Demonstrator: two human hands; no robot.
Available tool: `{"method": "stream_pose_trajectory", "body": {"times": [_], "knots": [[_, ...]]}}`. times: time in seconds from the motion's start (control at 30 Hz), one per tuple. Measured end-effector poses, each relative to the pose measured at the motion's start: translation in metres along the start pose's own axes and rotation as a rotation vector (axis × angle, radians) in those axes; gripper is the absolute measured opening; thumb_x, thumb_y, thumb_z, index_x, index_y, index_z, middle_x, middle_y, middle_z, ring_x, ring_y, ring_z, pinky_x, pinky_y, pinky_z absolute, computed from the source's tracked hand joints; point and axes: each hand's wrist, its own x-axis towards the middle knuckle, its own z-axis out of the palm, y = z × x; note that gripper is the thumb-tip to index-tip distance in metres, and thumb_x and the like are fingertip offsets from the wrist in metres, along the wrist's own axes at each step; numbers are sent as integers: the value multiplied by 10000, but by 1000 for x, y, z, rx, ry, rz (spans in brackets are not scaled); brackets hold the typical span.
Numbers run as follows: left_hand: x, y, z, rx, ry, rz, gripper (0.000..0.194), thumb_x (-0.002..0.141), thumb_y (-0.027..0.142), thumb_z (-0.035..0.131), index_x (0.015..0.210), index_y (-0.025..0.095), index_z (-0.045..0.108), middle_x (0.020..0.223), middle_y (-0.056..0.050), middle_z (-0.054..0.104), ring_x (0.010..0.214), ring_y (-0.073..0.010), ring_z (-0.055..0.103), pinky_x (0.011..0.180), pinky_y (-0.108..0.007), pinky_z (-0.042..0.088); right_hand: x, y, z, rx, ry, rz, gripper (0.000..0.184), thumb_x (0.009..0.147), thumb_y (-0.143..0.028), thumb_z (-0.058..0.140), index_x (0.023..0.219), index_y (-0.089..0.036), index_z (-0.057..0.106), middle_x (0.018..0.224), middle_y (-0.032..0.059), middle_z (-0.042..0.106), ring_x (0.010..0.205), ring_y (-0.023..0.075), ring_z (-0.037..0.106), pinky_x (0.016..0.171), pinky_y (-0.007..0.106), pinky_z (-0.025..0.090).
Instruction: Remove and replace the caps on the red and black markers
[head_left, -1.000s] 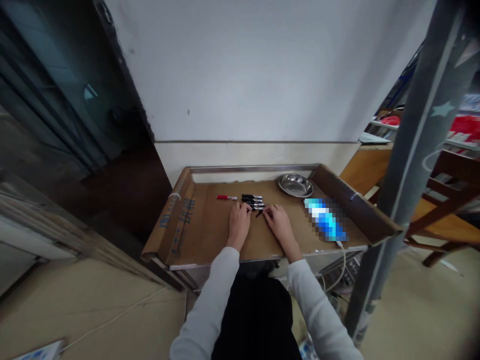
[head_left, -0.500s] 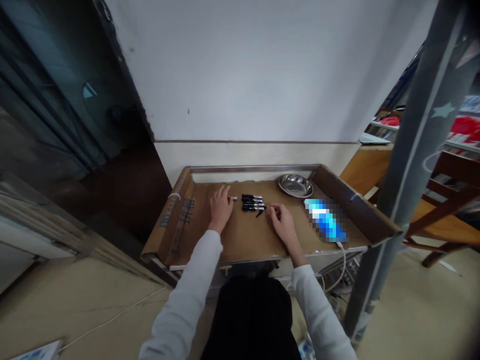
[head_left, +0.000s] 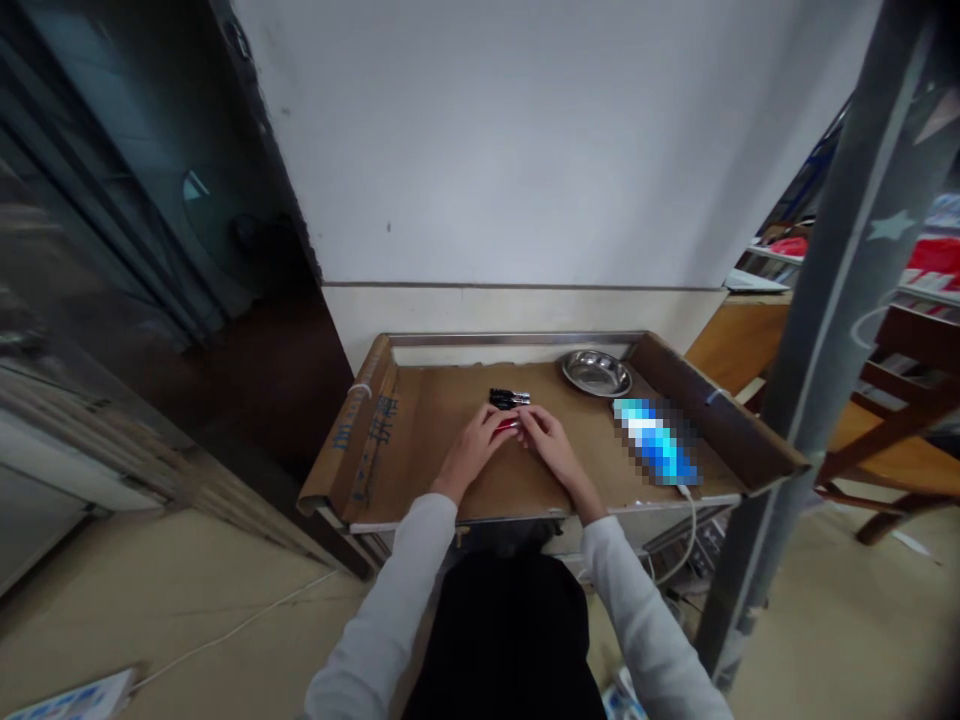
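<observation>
My left hand (head_left: 474, 445) is closed on a slim red pen (head_left: 507, 425), low over the brown cardboard sheet (head_left: 442, 395). The fingers of my right hand (head_left: 551, 440) are pinched at the pen's right end, so both hands meet around it. Just beyond the fingertips lie several black pens (head_left: 510, 397) with clear or silvery ends, side by side in a row. My hands cover the nearer part of that row.
A round steel dish (head_left: 596, 373) stands at the back right. In front of it lies a phone-like device with a blurred screen (head_left: 656, 440), a white cable (head_left: 691, 535) running off the front edge. Raised cardboard sides (head_left: 716, 420) flank the surface; a wall (head_left: 525, 200) rises behind.
My left hand has come right and nearer from the left of the pen row, carrying the pen. My right hand has moved left to meet it, closing on the pen's end.
</observation>
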Motion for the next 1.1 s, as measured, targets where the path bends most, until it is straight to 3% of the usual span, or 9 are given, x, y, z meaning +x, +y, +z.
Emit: {"method": "stream_pose_trajectory", "body": {"times": [0.07, 0.2, 0.3, 0.47, 0.53, 0.67, 0.87, 1.0, 1.1], "knots": [[3, -3, 3, -48, 107, -2, 302, 841, 342, 525, 1119, 228, 490, 1040, -41, 533, 955, -142, 566, 870, -289, 462, 4, 2, 4, 175, -52, 63, 362, 750, -510, 564, 907, -191, 632, 615, -19, 579, 533, 106, 510, 504, 227, 407], [4, -11, 2, -132, 306, -16, 324, 832, 349, 537, 1110, 196, 472, 1055, -73, 565, 923, -143, 598, 823, -299, 504, 3, 5, 0, 401, -8, 138, 333, 690, -449, 658, 887, -181, 656, 696, -4, 632, 595, 94, 553, 571, 224, 455], [2, -7, -3, -115, 214, 40, 239, 880, 312, 458, 1096, 230, 521, 1063, -50, 601, 989, -145, 589, 890, -313, 479, -1, 6, -3, 461, -8, 179, 308, 687, -401, 677, 913, -191, 663, 808, 14, 669, 647, 98, 584, 625, 233, 488], [2, 0, -4, -113, 81, 85, 319, 890, 289, 441, 1205, 255, 482, 1110, -37, 602, 1015, -130, 578, 918, -289, 455, -1, 11, -2, 485, -80, 241, 265, 730, -388, 646, 892, -180, 671, 840, 38, 687, 640, 96, 609, 611, 222, 513], [2, -1, -2, -146, 108, 28, 284, 870, 314, 478, 1140, 240, 519, 1056, -36, 622, 940, -129, 605, 872, -287, 480, 1, 11, -2, 469, -85, 248, 277, 759, -410, 611, 891, -174, 672, 841, 47, 689, 641, 102, 618, 616, 233, 525], [3, -7, 0, -238, 308, -68, 209, 842, 329, 518, 1008, 205, 542, 966, -39, 634, 854, -125, 615, 795, -279, 506, 3, 9, -4, 471, -21, 222, 290, 778, -406, 593, 937, -178, 675, 899, 49, 692, 681, 104, 633, 678, 241, 539], [5, -12, -3, -337, 445, -152, 178, 829, 317, 527, 957, 194, 533, 935, -45, 618, 840, -123, 608, 788, -281, 504, 2, 13, -5, 485, 36, 228, 268, 663, -342, 712, 860, -161, 694, 913, 44, 692, 766, 108, 634, 803, 249, 510], [2, -14, -3, -343, 413, -186, 171, 816, 326, 537, 917, 188, 542, 885, -37, 622, 801, -124, 607, 749, -274, 504, 3, 17, -6, 398, 126, 126, 317, 605, -320, 747, 874, -168, 678, 857, 33, 695, 746, 119, 629, 795, 290, 499], [-2, -14, -3, -302, 246, -168, 154, 808, 320, 545, 884, 187, 560, 843, -17, 628, 756, -116, 600, 718, -257, 492, 4, 19, -9, 265, 297, -11, 292, 632, -353, 721, 851, -173, 650, 826, 31, 687, 745, 136, 626, 752, 305, 502]]}}
